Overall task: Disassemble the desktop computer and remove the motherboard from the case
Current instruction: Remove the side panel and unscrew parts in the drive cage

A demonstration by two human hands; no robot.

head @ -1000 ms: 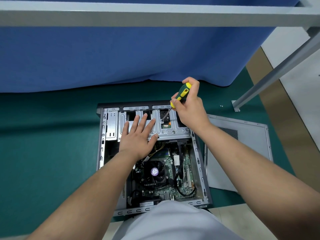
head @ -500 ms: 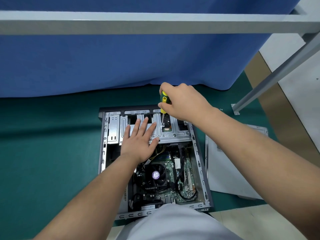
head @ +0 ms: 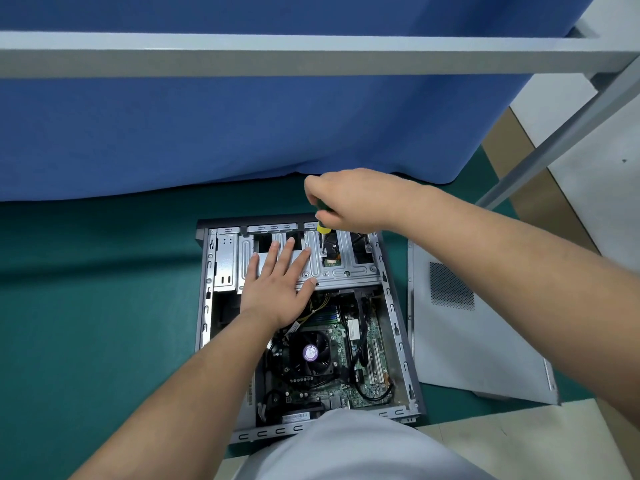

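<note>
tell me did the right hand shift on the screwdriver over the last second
Yes. The right hand has swung from beside the drive cage to over the screwdriver, which went from slanted to nearly upright on the cage screw. The left hand stayed flat.

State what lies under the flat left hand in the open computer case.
The left hand presses flat on the silver drive cage, its wrist above yellow cables. The metal directly beneath the palm is covered, so any screws there cannot be seen.

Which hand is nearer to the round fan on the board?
Left. The left hand lies flat on the metal bracket, just above the fan. The right hand holds the screwdriver farther off, at the case's far end.
</note>
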